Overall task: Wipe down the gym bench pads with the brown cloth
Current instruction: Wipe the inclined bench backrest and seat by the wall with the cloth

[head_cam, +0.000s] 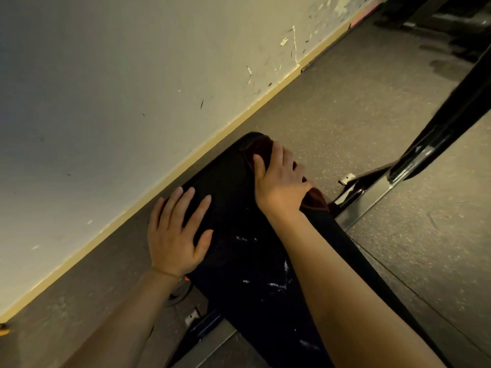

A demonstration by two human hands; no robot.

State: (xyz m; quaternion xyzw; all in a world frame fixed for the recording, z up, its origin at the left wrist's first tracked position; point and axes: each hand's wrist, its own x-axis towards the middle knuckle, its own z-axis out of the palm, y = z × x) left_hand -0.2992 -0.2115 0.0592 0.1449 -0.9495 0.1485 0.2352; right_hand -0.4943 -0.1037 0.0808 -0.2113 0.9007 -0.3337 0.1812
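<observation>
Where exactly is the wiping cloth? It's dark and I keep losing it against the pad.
Start from the black bench pad that runs alongside the wall. At its far end, the right hand presses on the brown cloth. Its reddish-brown folds set it apart from the smooth black pad.

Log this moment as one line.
right hand presses brown cloth on bench pad far end | left hand flat on pad

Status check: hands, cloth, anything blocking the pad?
Left hand flat on pad. Right hand presses cloth at far end. Nothing blocking.
</observation>
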